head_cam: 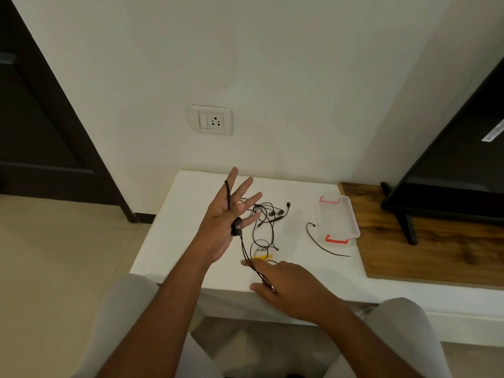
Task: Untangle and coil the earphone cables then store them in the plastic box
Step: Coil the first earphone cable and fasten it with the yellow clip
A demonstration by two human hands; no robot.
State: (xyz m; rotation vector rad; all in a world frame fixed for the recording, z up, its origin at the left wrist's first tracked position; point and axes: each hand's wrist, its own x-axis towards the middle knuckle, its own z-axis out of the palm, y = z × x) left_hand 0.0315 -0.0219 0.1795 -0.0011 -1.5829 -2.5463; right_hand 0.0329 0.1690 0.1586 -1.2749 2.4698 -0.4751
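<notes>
My left hand point(226, 222) is raised over the white table point(174, 241), palm towards me and fingers spread. A black earphone cable point(228, 197) runs up over its index finger, and my thumb folds across the palm onto it. An inline module point(236, 225) hangs at the palm. Several strands drop from there to my right hand point(286, 285), which pinches them between thumb and fingers near the table's front edge. A tangle of black earphones point(268, 216) lies behind. The clear plastic box point(351, 214) with red latches stands to the right.
A separate black cord point(321, 245) lies beside the box. A small yellow item point(260, 258) sits under the strands. A wooden board point(422, 241) with a black stand leg is on the right; a wall socket point(211, 121) is above.
</notes>
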